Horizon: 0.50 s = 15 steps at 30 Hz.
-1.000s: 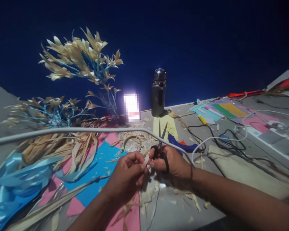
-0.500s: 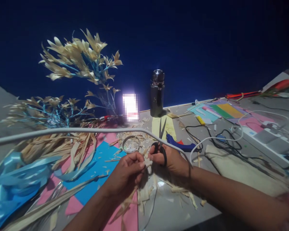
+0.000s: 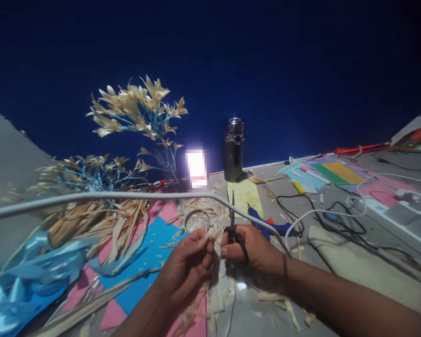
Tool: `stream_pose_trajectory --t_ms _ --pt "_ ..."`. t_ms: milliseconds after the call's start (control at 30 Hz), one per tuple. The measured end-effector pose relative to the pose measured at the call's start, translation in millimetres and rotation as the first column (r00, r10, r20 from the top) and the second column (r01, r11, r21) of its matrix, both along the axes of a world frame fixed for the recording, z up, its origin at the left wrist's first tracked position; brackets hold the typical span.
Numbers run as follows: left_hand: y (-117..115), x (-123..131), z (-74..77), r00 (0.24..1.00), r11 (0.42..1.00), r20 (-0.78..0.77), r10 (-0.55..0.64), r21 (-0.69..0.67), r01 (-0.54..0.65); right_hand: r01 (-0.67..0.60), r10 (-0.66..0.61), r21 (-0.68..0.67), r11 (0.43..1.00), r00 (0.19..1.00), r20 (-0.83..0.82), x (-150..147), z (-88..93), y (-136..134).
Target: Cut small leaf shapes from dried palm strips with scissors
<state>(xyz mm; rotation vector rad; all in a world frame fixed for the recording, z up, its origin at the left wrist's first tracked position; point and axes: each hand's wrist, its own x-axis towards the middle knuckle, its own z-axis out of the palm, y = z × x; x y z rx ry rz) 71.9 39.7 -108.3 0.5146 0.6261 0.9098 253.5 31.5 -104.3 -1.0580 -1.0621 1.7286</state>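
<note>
My left hand pinches a small pale piece of dried husk between thumb and fingertips. To its right, my right hand holds black-handled scissors by the finger loops, blades pointing away from me and slightly apart. The blades stand clear of the piece. Beneath both hands lie husk scraps, spread over the table and pink paper. A ring-shaped roll rests just beyond my left hand, and a blue glue gun lies past my right hand, partly hidden by it.
A white cable crosses in front of the hands. Husk flowers on blue stems and light-blue ribbon are at left. A dark flask stands at the back. Right: colored paper, black cord, a power strip, a cream pouch.
My right hand has drawn the scissors slightly away from the piece, and their blades are turned more upright. My left hand has turned, raising the husk piece. The whole view has shifted down and right.
</note>
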Motion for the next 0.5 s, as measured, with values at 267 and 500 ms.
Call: stream_pose_trajectory --t_ms 267,500 --pt "5 -1 8.5 0.966 0.983 -0.21 0.154 0.131 -0.128 0.026 -0.026 0.018 0.999 0.999 0.027 0 2.5 2" --pt "56 -15 53.1 0.601 0.839 -0.654 0.46 0.542 -0.052 0.221 -0.222 0.097 0.97 0.975 -0.003 8 10.8 9"
